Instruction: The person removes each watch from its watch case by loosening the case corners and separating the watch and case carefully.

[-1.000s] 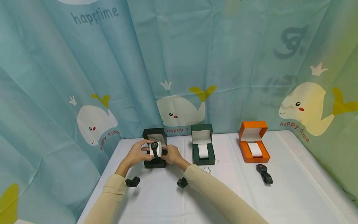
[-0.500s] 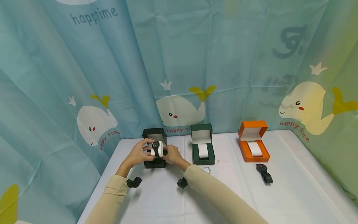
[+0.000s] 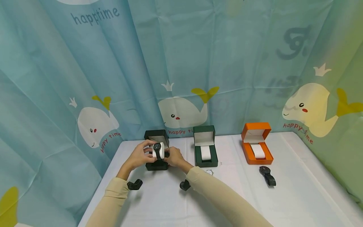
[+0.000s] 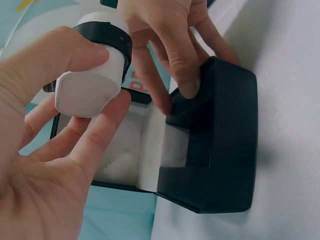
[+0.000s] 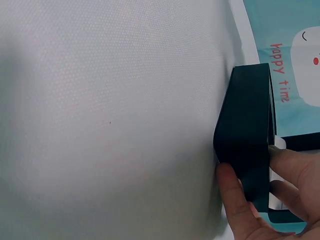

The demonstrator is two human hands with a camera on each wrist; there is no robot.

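Note:
My left hand [image 3: 139, 156] holds a white watch cushion [image 4: 87, 95] with a black watch [image 3: 157, 147] strapped round it. The thumb presses one side and the fingers support the other. Cushion and watch are raised in front of an open black watch box [image 3: 157, 166] at the table's back left. In the left wrist view, the box's inner compartment has no cushion in it. My right hand [image 3: 175, 156] pinches the side wall of this box [image 5: 245, 120], with fingers on both its inner and outer faces. Part of the box is hidden behind both hands.
A dark green box [image 3: 207, 163] and an orange box [image 3: 261, 160] stand open to the right, each with a white cushion. A black watch [image 3: 266, 175] lies before the orange box. Near my right sleeve lies a white-dialled watch [image 3: 209, 172]. A patterned curtain [image 3: 181, 63] hangs behind.
The left hand, with cushion and watch, shifts very slightly right and then back left. The right hand stays on the box.

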